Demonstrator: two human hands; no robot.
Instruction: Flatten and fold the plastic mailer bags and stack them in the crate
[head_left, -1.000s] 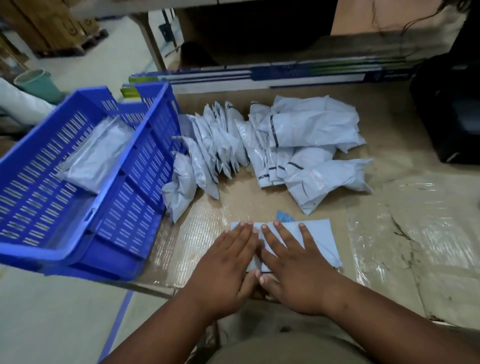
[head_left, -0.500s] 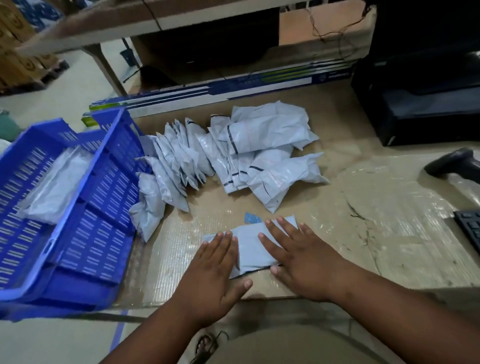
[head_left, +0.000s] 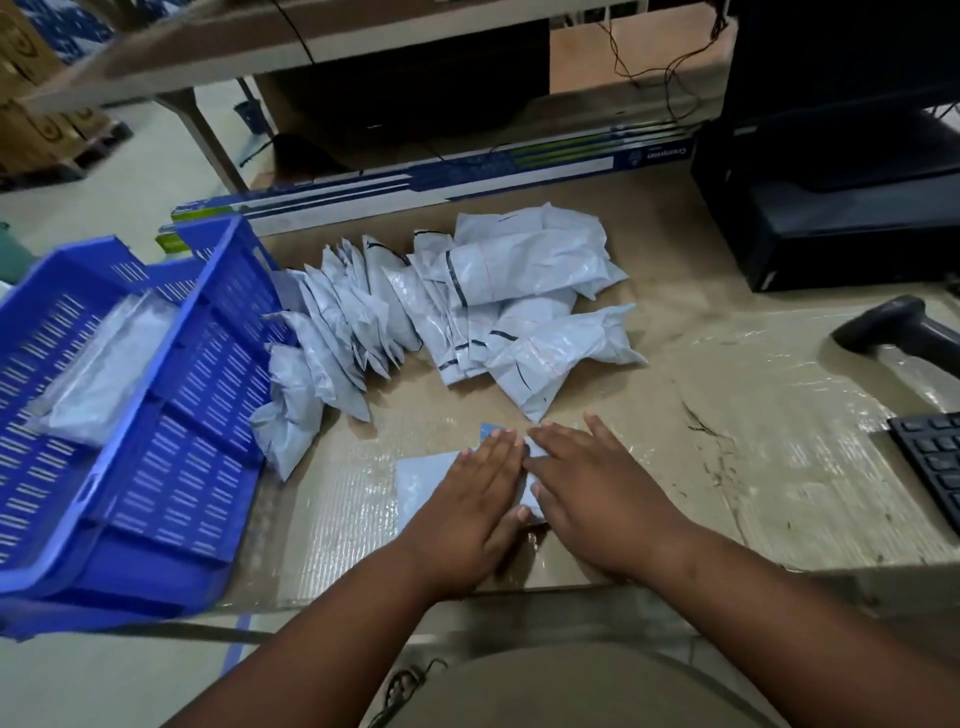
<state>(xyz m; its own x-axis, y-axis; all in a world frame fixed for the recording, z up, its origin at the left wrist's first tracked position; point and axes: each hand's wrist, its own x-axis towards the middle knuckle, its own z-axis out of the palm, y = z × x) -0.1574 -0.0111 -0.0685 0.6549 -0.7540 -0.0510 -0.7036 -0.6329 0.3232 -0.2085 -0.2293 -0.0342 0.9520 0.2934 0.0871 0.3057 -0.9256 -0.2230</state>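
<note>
head view, vs before: both hands have slid together; half a second ago they sat apart on the mailer with a gap of bag showing between them, now the fingers nearly touch and cover most of it.
left hand (head_left: 470, 499): flat, fingers straight and together, pressing down on the mailer, no curl at all.
right hand (head_left: 597, 499): same deal, palm down, fingers spread a bit, pressing the right part of the bag.
flat mailer bag (head_left: 423, 480): pale blue-grey, lying on the counter (head_left: 779, 467) near its front edge, right under both hands; only its left part and a sliver between the hands show. A small blue corner pokes out past the fingertips of the left hand, can't tell what it is.
camera: has swung a little right since earlier, so more of the gear on the right is in shot.
blue crate (head_left: 171, 415): slotted plastic, sits at the left end of the counter, hanging partly off the edge.
in the crate: one greyish flat mailer stack (head_left: 104, 374) lying against the bottom, a bit blurry.
pile of unfolded mailers (head_left: 467, 312): crumpled white-grey bags heaped mid-counter behind the hands, the leftmost ones leaning against the crate wall.
other stuff: barcode scanner (head_left: 893, 332) and a keyboard (head_left: 935, 462) on the right, long printed box (head_left: 441, 182) along the back.
</note>
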